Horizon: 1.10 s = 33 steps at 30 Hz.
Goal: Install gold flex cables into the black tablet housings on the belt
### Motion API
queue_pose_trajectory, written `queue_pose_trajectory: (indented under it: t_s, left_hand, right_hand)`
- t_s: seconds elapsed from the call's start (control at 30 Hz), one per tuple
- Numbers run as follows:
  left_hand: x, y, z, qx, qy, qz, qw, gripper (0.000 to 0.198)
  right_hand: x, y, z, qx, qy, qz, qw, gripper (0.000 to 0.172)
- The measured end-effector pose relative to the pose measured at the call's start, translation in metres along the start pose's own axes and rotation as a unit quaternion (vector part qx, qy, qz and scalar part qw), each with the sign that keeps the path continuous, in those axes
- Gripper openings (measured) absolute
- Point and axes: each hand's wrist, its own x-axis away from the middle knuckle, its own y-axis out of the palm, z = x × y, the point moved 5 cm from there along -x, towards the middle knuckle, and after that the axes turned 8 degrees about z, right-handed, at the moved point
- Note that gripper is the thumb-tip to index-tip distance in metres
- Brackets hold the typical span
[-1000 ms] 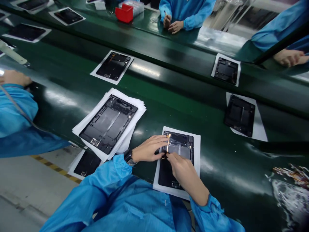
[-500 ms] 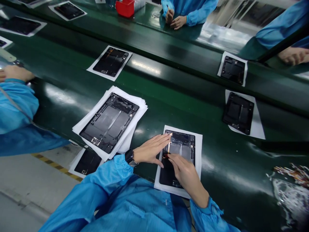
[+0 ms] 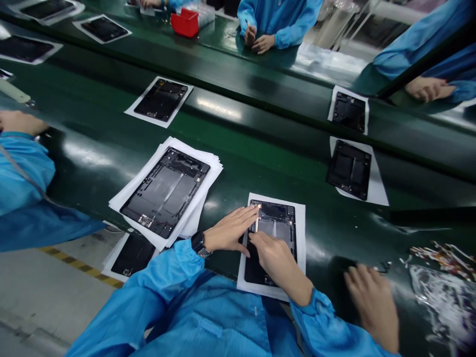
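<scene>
In front of me a black tablet housing (image 3: 275,213) lies on a white sheet (image 3: 301,238). A thin, shiny flex cable (image 3: 257,225) runs along its left side. My left hand (image 3: 232,230), with a watch on the wrist, lies over that edge, fingers stretched out and fingertips at the cable's upper end. Closed in a pinch, the fingers of my right hand (image 3: 277,258) are at the cable's lower end; their tips are partly hidden. Left of my hands, a larger-looking tablet housing (image 3: 167,191) rests on a stack of white sheets (image 3: 213,171).
Another person's blurred hand (image 3: 374,302) is over the green table on my right, near a heap of loose flex cables (image 3: 446,260) and clear plastic scraps (image 3: 442,302). More housings (image 3: 349,168) lie on sheets ahead. A co-worker's sleeve (image 3: 26,168) is at left, a red bin (image 3: 185,23) beyond.
Another person's hand has come into view at the lower right. My right hand has shifted slightly and covers the cable's orange end, seen before. The whole view has turned a little.
</scene>
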Motion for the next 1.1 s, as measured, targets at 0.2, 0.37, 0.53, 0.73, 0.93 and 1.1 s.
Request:
queue_pose_trajectory:
  t_s: [0.2, 0.37, 0.53, 0.73, 0.93, 1.1]
  left_hand:
    - [0.001, 0.001, 0.002, -0.012, 0.010, 0.000, 1.000, 0.111]
    - [0.001, 0.003, 0.000, -0.019, 0.006, -0.005, 1.000, 0.112]
    - [0.000, 0.002, 0.001, -0.025, 0.003, -0.012, 1.000, 0.111]
    - [0.001, -0.005, 0.015, -0.060, 0.015, -0.032, 0.998, 0.074]
    - [0.013, -0.006, 0.039, -0.165, 0.025, -0.079, 0.983, 0.047]
    - [0.003, -0.010, 0.051, -0.186, 0.025, -0.088, 0.978, 0.039]
  right_hand:
    - [0.014, -0.017, 0.012, -0.022, 0.015, 0.056, 0.998, 0.027]
    - [0.067, -0.062, 0.026, -0.062, 0.035, 0.115, 0.991, 0.034]
    - [0.061, -0.045, 0.032, -0.142, 0.093, 0.143, 0.975, 0.026]
    - [0.040, -0.022, 0.053, -0.179, 0.165, 0.201, 0.949, 0.019]
    - [0.070, -0.004, 0.068, -0.244, 0.243, 0.277, 0.897, 0.018]
    - [0.089, 0.014, 0.086, -0.456, 0.371, 0.332, 0.738, 0.022]
